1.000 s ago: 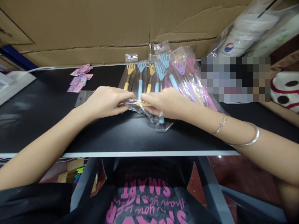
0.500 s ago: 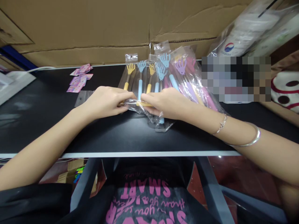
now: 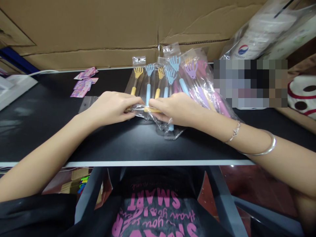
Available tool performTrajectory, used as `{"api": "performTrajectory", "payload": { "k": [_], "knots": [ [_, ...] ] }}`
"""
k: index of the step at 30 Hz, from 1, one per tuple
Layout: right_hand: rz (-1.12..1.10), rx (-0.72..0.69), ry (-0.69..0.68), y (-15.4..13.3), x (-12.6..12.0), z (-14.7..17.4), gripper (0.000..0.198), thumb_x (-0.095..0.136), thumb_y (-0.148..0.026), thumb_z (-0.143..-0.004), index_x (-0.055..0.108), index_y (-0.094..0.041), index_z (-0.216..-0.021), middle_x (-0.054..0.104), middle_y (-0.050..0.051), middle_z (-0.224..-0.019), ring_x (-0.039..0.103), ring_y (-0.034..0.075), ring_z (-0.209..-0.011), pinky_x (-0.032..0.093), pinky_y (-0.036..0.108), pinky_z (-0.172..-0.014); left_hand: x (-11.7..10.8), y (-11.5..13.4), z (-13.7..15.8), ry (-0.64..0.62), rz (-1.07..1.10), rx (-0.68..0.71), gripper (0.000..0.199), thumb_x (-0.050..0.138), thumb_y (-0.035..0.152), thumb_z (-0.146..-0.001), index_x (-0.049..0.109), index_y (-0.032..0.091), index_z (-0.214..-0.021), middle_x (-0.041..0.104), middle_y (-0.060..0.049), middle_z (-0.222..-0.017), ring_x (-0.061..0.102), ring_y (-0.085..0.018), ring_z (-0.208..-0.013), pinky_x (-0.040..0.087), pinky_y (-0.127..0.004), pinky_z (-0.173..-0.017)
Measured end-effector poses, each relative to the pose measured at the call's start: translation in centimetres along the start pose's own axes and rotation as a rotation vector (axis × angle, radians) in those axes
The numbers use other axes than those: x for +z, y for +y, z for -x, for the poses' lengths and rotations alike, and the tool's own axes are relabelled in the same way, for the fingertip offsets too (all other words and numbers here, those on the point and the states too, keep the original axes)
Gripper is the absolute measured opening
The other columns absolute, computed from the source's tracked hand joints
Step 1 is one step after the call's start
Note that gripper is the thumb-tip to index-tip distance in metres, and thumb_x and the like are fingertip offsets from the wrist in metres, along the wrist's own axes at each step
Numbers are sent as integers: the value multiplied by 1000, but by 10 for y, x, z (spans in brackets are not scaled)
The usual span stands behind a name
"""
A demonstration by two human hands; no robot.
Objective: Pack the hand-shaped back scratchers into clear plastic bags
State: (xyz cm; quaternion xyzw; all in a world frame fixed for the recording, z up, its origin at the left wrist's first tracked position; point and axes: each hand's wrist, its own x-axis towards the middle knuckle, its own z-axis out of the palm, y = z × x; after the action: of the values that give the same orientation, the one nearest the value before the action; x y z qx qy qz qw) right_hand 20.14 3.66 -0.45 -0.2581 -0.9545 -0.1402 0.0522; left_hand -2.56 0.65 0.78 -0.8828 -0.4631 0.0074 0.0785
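Observation:
A back scratcher with a yellow handle [image 3: 148, 109] lies crosswise between my hands in a clear plastic sleeve [image 3: 139, 113]. My left hand [image 3: 112, 107] pinches its thin shaft end. Round the handle end, my right hand [image 3: 179, 109] has its thumb and fingers closed. The yellow scratcher's head is hidden by my left hand. Just behind, several bagged back scratchers lie heads away from me, among them a yellow one [image 3: 138, 71], a blue one [image 3: 148, 93] and a purple one [image 3: 191, 69], overlapping towards the right. The sleeve's end flap [image 3: 87, 104] sticks out past my left wrist.
Small pink-purple cards [image 3: 85, 82] lie in a loose pile at the back left. Cardboard [image 3: 98, 33] stands along the black table's [image 3: 118, 144] rear edge. At the right are a bagged Pepsi cup [image 3: 256, 42] and a person's forearm [image 3: 296, 120].

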Motion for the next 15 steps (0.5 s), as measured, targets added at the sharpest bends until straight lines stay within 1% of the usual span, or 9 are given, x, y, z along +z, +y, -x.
{"api": "performTrajectory", "payload": {
  "k": [5,15],
  "knots": [
    [3,3,-1,0,0,0,27,36,-38,-96,55,-19,-104,63,0,-78,44,10,-54,14,29,-52,-1,1,1,-9,5,-2,31,41,32,-85,62,26,-108,71,-4,-95,65,-22,-83,35,-28,-60],
    [10,-7,3,1,1,1,24,38,-37,-95,53,-20,-104,64,0,-79,45,10,-54,14,29,-52,-3,2,1,-33,-21,-16,31,41,33,-85,61,25,-109,71,-5,-98,66,-23,-85,35,-28,-59]
  ]
}}
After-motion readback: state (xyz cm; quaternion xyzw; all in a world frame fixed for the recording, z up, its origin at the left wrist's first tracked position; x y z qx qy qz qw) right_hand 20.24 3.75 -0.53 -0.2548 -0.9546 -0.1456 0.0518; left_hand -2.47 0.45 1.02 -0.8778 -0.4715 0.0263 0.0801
